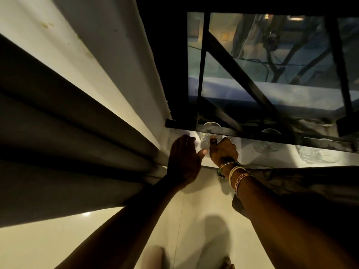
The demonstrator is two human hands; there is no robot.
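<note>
A clear drinking glass (204, 137) stands at the left end of a white window sill (250, 158). My right hand (223, 150) has its fingers curled round the glass, thumb up against its side; several bracelets sit on that wrist. My left hand (184, 158) lies flat with straight fingers on the sill just left of the glass, beside the curtain. Part of the glass is hidden behind my right hand.
A grey curtain (68, 133) hangs in folds at the left. A black window frame with bars (233, 74) rises above the sill. Two more glasses (268, 146) (310, 155) stand further right on the sill. Dark cloth (301, 183) hangs below the sill on the right. Pale floor tiles (184, 220) lie below.
</note>
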